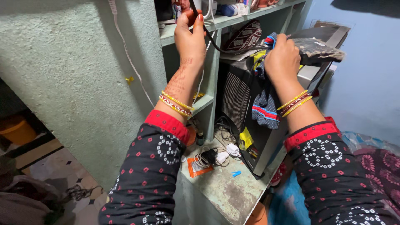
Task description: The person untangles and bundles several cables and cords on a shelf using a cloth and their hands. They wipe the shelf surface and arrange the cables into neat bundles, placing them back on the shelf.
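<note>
My left hand (pixel 191 36) is raised by the upper shelf (pixel 233 20) and pinches a thin black cable (pixel 210 39) that runs down to the right. My right hand (pixel 282 58) grips a dark blue dotted cloth (pixel 263 109) with red and yellow trim, pressed against the top of a black boxy appliance (pixel 241 100). The cloth hangs down the appliance's side. Both wrists wear yellow and red bangles, and both sleeves are black with red and white dots.
A flat dark packet (pixel 318 48) lies on the appliance's top. On the lower ledge (pixel 225 183) lie white chargers with coiled cables (pixel 216 157), an orange packet and a small blue clip. A white cable (pixel 129 62) runs down the green wall. An orange tub (pixel 16 131) stands at left.
</note>
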